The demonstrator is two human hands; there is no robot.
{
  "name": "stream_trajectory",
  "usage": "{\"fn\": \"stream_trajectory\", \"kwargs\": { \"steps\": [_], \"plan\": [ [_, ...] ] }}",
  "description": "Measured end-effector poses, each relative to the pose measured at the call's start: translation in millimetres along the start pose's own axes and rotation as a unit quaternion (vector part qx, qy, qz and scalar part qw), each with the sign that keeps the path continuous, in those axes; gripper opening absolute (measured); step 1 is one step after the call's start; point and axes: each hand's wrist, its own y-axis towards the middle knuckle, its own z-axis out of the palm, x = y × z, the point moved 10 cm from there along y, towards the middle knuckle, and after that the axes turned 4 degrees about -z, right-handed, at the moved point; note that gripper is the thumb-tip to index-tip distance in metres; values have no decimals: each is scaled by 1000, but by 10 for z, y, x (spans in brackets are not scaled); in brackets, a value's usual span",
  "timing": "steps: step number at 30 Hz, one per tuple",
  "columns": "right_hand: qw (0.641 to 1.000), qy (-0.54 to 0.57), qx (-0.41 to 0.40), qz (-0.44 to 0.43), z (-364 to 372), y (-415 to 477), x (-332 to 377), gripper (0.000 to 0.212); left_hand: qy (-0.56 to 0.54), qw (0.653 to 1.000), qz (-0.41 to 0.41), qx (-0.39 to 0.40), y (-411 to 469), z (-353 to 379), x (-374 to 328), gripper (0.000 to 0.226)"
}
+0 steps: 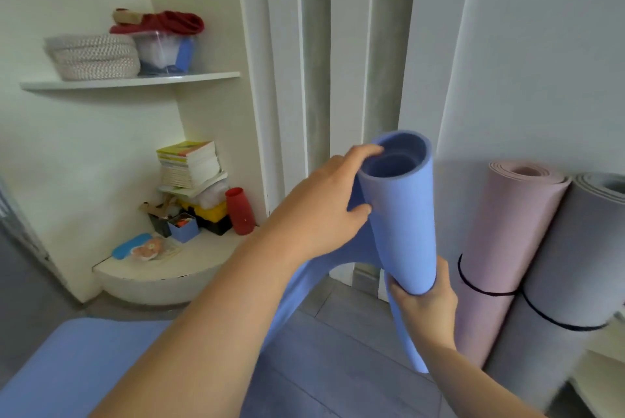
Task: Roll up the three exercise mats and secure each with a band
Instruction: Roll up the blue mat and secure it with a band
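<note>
Holding the half-rolled blue mat (402, 214) just beside the pink mat (507, 231), the left hand (324, 201) is curling its fingers (367, 151) over the top rim and the right hand (422, 302) is gripping the bottom. It is looking soft, light, springy.

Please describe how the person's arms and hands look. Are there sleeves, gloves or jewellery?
The left forearm and the right forearm are bare as far as the picture shows them; no sleeve is in view. The left hand and the right hand wear no gloves. No watch, bracelet or ring shows on the visible parts.
</note>
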Motion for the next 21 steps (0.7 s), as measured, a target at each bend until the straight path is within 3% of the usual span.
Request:
{"fn": "stream_trajectory", "kwargs": {
  "steps": [3,8,11,21],
  "plan": [
    [998,16,-37,44,-78,-153,-311,57,-31,999,-3,15,-29,294,-4,77],
    [990,25,-80,110,-285,-429,-830,55,-62,998,-8,14,-72,865,118,40],
    [985,18,-107,138,-395,-495,-1081,54,-85,995,-19,43,-20,1194,108,29],
    [982,25,-110,153,-483,-264,-1334,57,32,995,78,-44,335,1516,-492,62]
  ]
}}
